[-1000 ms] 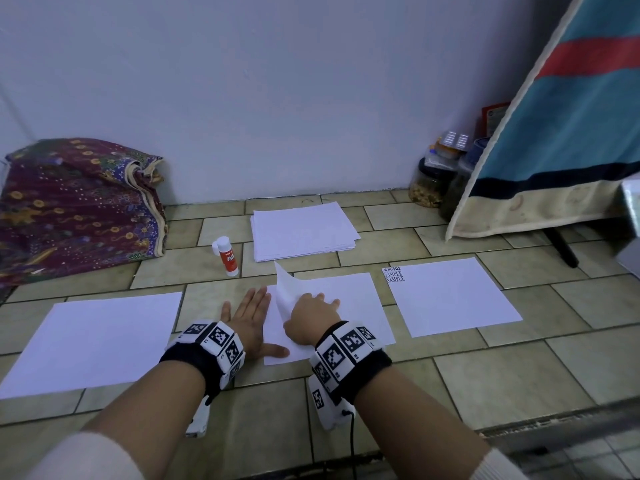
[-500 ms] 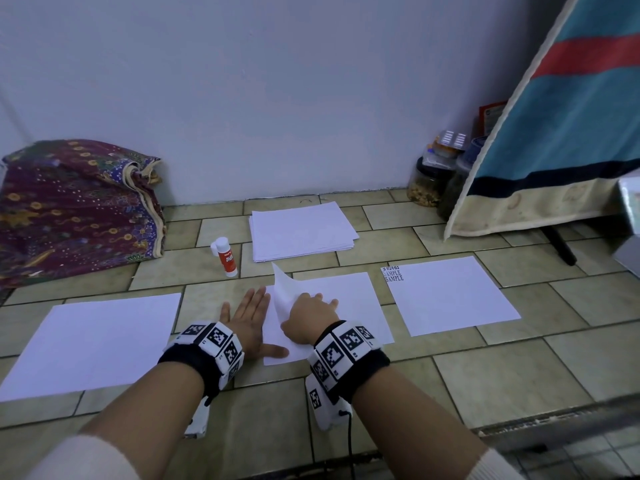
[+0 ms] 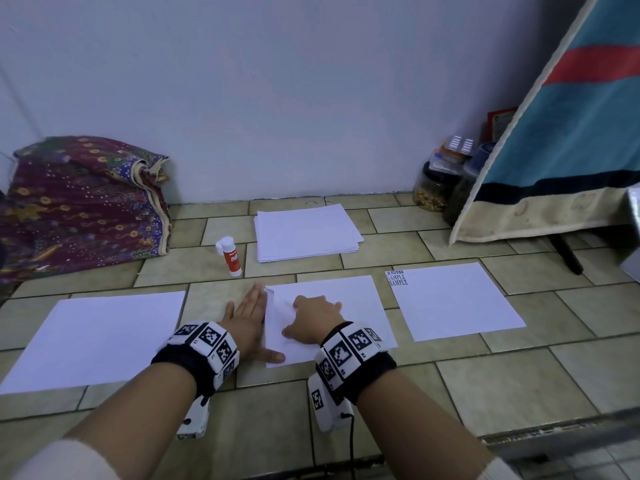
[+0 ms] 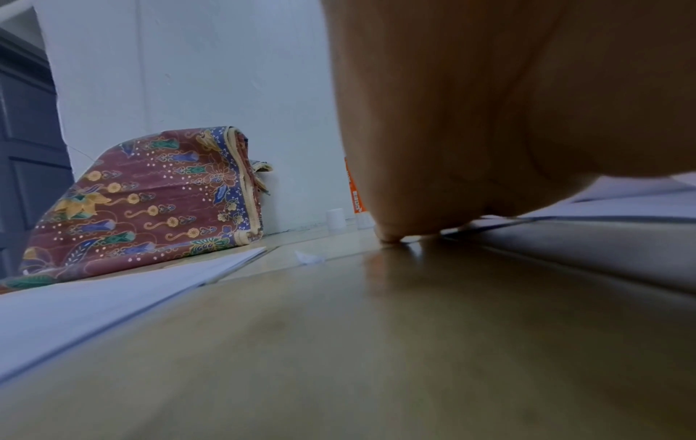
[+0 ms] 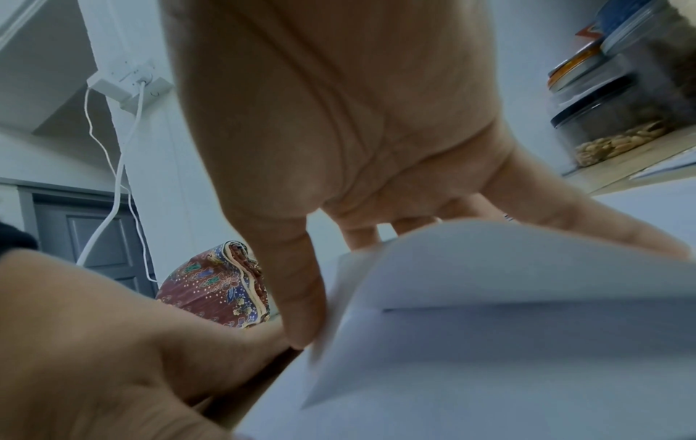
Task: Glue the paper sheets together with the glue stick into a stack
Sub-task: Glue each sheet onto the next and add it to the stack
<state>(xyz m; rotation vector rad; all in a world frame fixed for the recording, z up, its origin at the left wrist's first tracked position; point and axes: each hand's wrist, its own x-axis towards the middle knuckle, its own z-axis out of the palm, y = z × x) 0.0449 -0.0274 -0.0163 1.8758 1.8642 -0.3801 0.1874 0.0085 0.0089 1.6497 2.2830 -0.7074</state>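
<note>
The middle sheet [image 3: 332, 306] lies flat on the floor [image 3: 485, 386]. The left hand [image 3: 247, 315] lies flat with straight fingers at its left edge, thumb on the paper. The right hand [image 3: 313, 315] presses down a lifted left flap; its fingertips are hidden. The glue stick [image 3: 231, 255] stands behind the sheet, with bare tiles between. The paper pile [image 3: 304, 232] lies further back.

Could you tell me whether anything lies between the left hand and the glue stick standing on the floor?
Nothing visible does. The left hand lies flat on the tiles beside the middle sheet, and only bare floor separates its fingertips from the upright glue stick. Its loose cap sits beside the stick, not in the path.
</note>
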